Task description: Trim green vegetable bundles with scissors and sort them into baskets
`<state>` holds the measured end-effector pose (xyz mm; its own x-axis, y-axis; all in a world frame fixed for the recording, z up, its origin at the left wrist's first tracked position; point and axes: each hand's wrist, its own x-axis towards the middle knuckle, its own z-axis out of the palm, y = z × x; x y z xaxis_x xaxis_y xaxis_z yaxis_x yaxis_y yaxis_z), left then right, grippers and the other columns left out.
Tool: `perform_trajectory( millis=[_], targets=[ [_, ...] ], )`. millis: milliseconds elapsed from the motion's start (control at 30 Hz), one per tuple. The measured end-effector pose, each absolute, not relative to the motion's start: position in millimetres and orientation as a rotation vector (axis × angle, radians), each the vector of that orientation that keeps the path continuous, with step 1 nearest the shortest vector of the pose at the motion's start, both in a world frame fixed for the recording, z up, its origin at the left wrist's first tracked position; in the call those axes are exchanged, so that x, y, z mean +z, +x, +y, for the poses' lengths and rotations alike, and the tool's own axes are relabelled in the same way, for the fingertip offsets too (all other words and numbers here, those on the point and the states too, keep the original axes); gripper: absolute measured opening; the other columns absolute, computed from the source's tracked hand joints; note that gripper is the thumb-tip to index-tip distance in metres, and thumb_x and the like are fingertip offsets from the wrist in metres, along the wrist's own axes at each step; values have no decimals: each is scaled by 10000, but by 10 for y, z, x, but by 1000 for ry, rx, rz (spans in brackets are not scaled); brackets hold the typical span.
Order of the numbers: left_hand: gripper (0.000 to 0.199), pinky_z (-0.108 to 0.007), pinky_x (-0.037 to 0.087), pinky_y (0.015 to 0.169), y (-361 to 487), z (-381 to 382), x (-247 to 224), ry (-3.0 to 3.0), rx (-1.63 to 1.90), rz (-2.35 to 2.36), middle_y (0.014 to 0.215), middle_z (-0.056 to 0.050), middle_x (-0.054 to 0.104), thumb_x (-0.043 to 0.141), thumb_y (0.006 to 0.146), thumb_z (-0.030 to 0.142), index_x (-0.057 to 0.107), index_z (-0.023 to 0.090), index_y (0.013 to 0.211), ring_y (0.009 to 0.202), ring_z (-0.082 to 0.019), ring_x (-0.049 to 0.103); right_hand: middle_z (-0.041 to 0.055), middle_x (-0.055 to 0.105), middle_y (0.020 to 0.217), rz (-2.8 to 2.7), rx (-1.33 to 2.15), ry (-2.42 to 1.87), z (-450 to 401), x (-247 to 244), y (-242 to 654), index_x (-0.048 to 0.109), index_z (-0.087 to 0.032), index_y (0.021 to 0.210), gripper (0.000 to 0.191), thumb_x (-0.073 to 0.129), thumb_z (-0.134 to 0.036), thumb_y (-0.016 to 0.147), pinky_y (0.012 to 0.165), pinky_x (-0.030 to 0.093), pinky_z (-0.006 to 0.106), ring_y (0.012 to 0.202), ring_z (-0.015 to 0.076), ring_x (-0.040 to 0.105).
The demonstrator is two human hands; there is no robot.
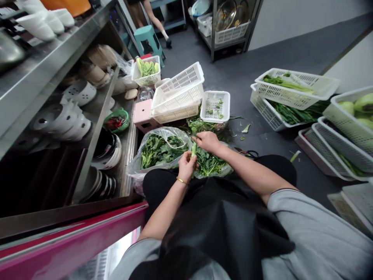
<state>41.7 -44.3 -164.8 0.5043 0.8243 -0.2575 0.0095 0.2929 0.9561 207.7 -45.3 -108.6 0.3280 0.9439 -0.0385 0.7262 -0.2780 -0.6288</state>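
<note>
A pale green vegetable stem stands between my hands, in front of my knees. My left hand is closed around its lower part. At its upper end, the fingers of my right hand pinch together; exactly what they grip there is partly hidden. Below my hands on the right lies a clear bag of leafy greens. Another clear plastic bag filled with dark leafy greens sits to the left. Just beyond my right hand, a small white basket has a few green scraps in it.
Scissors lie on the floor by my right knee. White baskets stand ahead, beside a pink stool. Vegetable baskets are stacked at right. Metal shelving with bowls runs along my left. Another person's leg shows at the back.
</note>
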Motion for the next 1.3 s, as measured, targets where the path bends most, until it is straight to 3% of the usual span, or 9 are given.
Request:
perform_trajectory(
  millis=[133, 367, 467, 567, 733, 867, 967, 1133, 1300],
  targets=[
    [476, -188, 392, 422, 400, -339, -1610, 951, 610, 950, 576, 52, 548, 763, 613, 492, 483, 178, 836, 440, -79, 503, 108, 692, 862, -2012, 531, -1708, -880, -1195, 1611, 671, -167, 761, 154, 598, -296, 802, 705, 415, 284, 796, 200, 613],
    [465, -192, 396, 384, 302, -362, -1396, 837, 465, 712, 675, 10, 611, 736, 679, 459, 490, 191, 969, 463, -99, 530, 54, 651, 660, -1560, 825, -1771, -602, -1257, 2166, 629, -124, 819, 383, 364, -364, 957, 556, 415, 233, 565, 135, 564],
    [460, -190, 369, 364, 324, -438, -1401, 803, 385, 641, 678, 3, 601, 717, 690, 474, 500, 176, 964, 448, -92, 507, 81, 678, 776, -1505, 645, -1897, -555, -1186, 2152, 626, -118, 883, 302, 415, -326, 944, 607, 418, 237, 666, 156, 604],
    [450, -184, 366, 368, 352, -444, -1446, 828, 454, 752, 641, 25, 568, 723, 673, 489, 481, 180, 893, 442, -86, 499, 125, 683, 934, -1854, 406, -2030, -868, -1172, 1895, 643, -140, 979, 237, 480, -299, 914, 657, 408, 265, 811, 202, 625],
    [462, -202, 384, 388, 360, -429, -1557, 1053, 564, 852, 651, 35, 567, 700, 684, 537, 458, 195, 879, 437, -93, 503, 137, 686, 839, -2011, 537, -2131, -1114, -1255, 1983, 667, -143, 927, 450, 739, -529, 707, 568, 387, 271, 698, 224, 628],
    [412, -202, 413, 465, 378, -482, -1656, 1370, 682, 923, 679, 43, 533, 740, 680, 435, 481, 188, 885, 506, -84, 514, 124, 685, 789, -1561, 461, -2280, -711, -1175, 2232, 679, -141, 812, 563, 517, -680, 822, 572, 365, 250, 713, 197, 625],
    [451, -193, 405, 477, 393, -520, -1681, 1391, 719, 976, 693, 53, 523, 789, 623, 357, 449, 195, 871, 513, -72, 510, 124, 675, 731, -1405, 485, -2252, -531, -1132, 2142, 676, -109, 744, 569, 437, -599, 910, 574, 344, 241, 673, 170, 605],
    [504, -190, 374, 386, 373, -676, -1572, 983, 423, 819, 598, 91, 473, 773, 638, 403, 361, 218, 862, 422, -92, 495, 131, 674, 866, -1724, 139, -2218, -731, -1173, 1925, 677, -111, 899, 354, 454, -383, 932, 586, 289, 269, 714, 175, 586],
    [467, -164, 365, 371, 346, -770, -1400, 720, 281, 612, 627, 81, 478, 768, 653, 320, 377, 219, 888, 420, -71, 474, 79, 583, 694, -2148, -53, -1677, -1017, -1133, 1982, 627, -152, 738, 389, 414, -417, 925, 592, 284, 285, 637, 149, 498]
  ],
)
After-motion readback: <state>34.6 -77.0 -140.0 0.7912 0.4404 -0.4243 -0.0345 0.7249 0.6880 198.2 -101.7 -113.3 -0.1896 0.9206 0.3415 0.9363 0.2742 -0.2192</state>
